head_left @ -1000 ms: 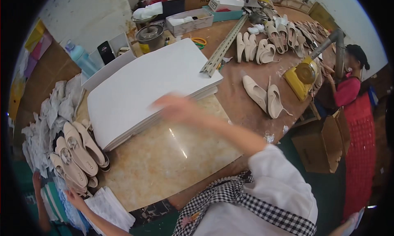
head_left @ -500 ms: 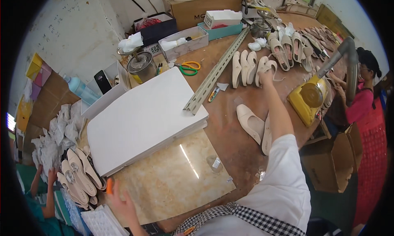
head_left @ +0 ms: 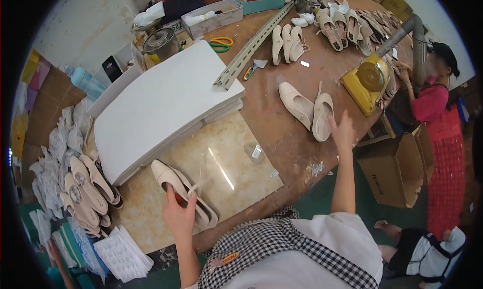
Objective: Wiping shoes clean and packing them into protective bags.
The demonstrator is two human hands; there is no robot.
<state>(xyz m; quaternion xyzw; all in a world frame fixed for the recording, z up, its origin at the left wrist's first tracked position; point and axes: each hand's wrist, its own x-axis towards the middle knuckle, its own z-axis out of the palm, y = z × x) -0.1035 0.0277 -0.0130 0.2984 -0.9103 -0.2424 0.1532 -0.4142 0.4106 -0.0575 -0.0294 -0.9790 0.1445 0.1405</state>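
Note:
My left hand (head_left: 179,213) is closed around a pair of cream slingback shoes (head_left: 166,173), held side by side on a glossy marble-patterned slab (head_left: 236,183). A thin strap sticks up from this pair. My right hand (head_left: 343,130), its fingers apart, reaches over the brown worktable beside another cream shoe (head_left: 323,117); whether a fingertip touches its edge I cannot make out. A matching shoe (head_left: 297,105) lies just left of that one. Farther back, a short row of cream shoes (head_left: 287,43) stands on the table.
A thick stack of white sheets (head_left: 166,103) covers the slab's far side, with a perforated metal bar (head_left: 256,42) across its corner. More cream shoes (head_left: 88,188) lie at left. A yellow machine (head_left: 370,83) stands at right, near a co-worker (head_left: 432,88) and a cardboard box (head_left: 395,168).
My right hand has drawn back from the far shoe row, where fewer shoes now stand. My left hand, empty before, now holds a pair of shoes on the slab. The view has shifted.

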